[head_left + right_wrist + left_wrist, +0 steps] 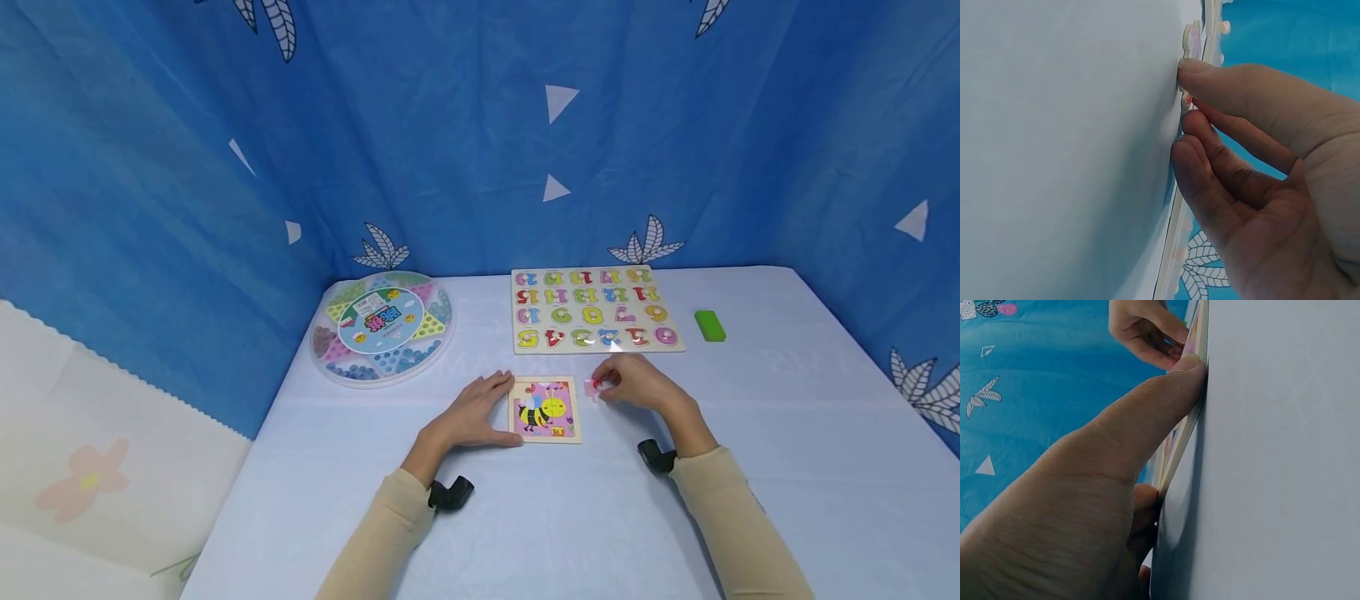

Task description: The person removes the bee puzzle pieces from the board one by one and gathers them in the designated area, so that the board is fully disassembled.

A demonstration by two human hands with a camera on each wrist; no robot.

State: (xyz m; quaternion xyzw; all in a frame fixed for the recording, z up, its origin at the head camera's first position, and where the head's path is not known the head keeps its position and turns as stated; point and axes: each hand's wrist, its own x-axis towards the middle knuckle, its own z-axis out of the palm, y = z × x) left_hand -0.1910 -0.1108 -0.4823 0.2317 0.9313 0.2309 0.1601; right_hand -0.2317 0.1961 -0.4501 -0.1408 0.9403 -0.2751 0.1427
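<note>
A small square wooden jigsaw puzzle point(546, 412) with a yellow-and-black bee lies flat on the table. My left hand point(476, 414) holds its left side, thumb near the lower corner and fingers by the upper one. The left wrist view has the thumb point(1166, 394) pressing the puzzle's edge. Just right of the puzzle, a pink puzzle piece point(592, 388) with a red mark is pinched by my right hand point(636, 383). Up close, the piece point(1194, 40) stays at the tabletop between thumb and fingers, which cover part of it.
Behind the puzzle lies a wooden number board point(592, 310) with colourful numerals. A green block point(709, 326) is to its right. At the back left sits a round clear game box point(381, 329) with beads inside. Blue cloth point(465, 150) hangs behind the white-covered table point(570, 525).
</note>
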